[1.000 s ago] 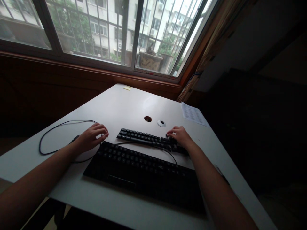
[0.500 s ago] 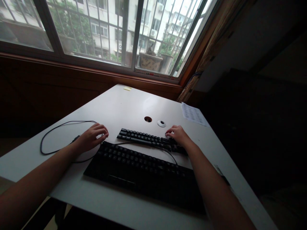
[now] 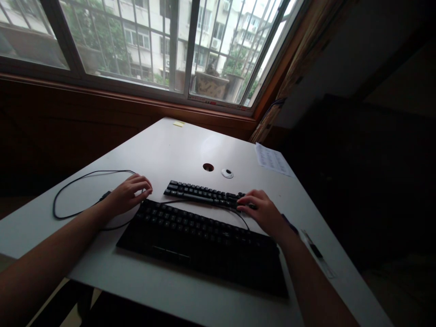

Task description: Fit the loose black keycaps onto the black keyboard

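Standing here, I'm counting two bare hands, one left hand and one right hand. I'm also seeing one black keyboard, one block of black keys, one desk, one round hole, one white ring, one printed sheet and one yellow slip.

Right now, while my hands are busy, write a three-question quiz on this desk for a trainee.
1. True or false: the right hand is at the right-hand end of the rows of black keys.
2. Which lies closest to the round hole in the desk? A) the yellow note; B) the white ring; C) the printed sheet.
3. Which hand is nearer the looped black cable?

Key: 1. True. 2. B. 3. The left hand.
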Motion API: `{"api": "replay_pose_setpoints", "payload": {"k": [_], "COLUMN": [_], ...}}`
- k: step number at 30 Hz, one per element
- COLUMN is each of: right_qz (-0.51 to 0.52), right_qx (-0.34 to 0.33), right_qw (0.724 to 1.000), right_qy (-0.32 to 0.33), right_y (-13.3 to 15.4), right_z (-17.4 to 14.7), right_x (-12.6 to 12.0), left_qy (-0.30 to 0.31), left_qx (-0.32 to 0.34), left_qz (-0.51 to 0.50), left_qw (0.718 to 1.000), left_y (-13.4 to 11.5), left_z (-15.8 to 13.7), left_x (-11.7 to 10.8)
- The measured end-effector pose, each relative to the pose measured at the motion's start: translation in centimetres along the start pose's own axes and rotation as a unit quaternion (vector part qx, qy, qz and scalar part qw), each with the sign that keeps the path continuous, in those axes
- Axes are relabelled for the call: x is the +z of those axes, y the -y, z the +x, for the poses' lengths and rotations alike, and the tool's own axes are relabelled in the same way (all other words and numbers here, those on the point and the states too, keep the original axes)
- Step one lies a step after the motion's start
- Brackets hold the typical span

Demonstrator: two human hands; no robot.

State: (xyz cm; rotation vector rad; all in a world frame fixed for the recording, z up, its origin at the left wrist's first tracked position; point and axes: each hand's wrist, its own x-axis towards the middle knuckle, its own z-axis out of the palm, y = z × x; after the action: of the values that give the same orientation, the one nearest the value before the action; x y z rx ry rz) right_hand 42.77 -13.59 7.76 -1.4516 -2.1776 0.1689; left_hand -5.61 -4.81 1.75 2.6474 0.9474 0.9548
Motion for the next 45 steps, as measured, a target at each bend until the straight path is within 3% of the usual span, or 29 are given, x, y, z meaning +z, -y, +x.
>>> {"api": "replay_pose_setpoints", "payload": {"k": [5,10,26,45], "right_qz": [0.014,-0.001,-0.049,-0.072], "right_qx": [-0.023,-0.012,-0.003,-0.014], "right_qw": [1.0,1.0,0.998,0.997], "right_qy": [-0.012,0.007,-0.034,-0.024], "right_y": [3.7,4.7,5.6,5.4], "right_z": [-6.4,-9.1,-10.2,-10.1], "right_x": [-0.3,1.1,2.9,2.0], "left_qy": [0.003,0.003,0.002,-0.003], "left_qx": [0.005,0.004,0.005,0.015], "left_qz": [0.002,0.004,-0.001,0.002], "left_qw": [1.0,1.0,1.0,1.0], "left_y": [-0.2,0.2,0.0,-0.1], "left_z": [0.2,0.1,0.3,0.4], "left_x": [-0.3,-0.3,-0.4,-0.4]}}
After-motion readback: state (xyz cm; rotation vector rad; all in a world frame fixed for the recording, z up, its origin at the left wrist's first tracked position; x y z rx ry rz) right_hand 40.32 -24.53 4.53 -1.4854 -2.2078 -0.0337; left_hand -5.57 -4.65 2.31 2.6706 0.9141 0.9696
